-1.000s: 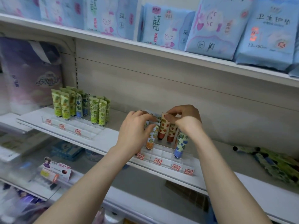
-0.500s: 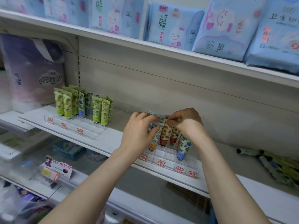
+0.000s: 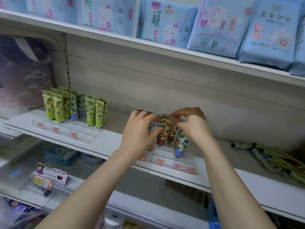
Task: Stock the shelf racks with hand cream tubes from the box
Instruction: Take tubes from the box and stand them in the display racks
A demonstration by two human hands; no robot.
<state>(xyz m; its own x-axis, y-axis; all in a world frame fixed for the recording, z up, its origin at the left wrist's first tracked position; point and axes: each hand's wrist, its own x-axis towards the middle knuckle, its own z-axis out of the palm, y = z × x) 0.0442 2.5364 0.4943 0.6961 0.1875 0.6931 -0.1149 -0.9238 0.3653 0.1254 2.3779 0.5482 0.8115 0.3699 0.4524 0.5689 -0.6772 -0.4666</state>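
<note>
The right grip (image 3: 191, 124) pinches the top of a red-spotted tube (image 3: 165, 129) standing in the clear rack (image 3: 166, 157) on the shelf (image 3: 105, 146). The left grip (image 3: 140, 129) curls round an orange-capped tube (image 3: 153, 128) just beside it. A blue-capped tube (image 3: 180, 144) stands at the rack's right. Loose tubes (image 3: 272, 159) lie farther right.

The bare forearms enter from 7 and 5 o'clock, and the hands are close together near the centre. The left hand (image 3: 140, 129) curls around the orange-capped tube (image 3: 151, 145), with its thumb at 3 o'clock. The right hand (image 3: 193, 124) pinches the top of the red-patterned tube (image 3: 165, 125).
</note>
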